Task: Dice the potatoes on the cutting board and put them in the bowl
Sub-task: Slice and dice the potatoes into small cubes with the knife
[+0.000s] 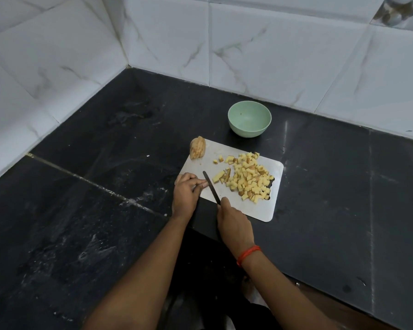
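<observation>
A white cutting board (267, 210) lies on the black counter. A heap of yellow potato dice (248, 178) covers its right half. A potato half (197, 147) with the skin on sits at the board's far left corner. My right hand (234, 222) grips the handle of a dark knife (211, 186), whose blade points away over the board's left part. My left hand (187, 190) rests on the board's left edge, fingertips stretched toward the blade, holding nothing I can see. A pale green bowl (249, 119) stands empty just beyond the board.
The black stone counter (105, 198) runs into a corner of white marble-look wall tiles (272, 48) at the back and left. The counter's front edge passes just under my right wrist, which bears a red thread band (248, 254).
</observation>
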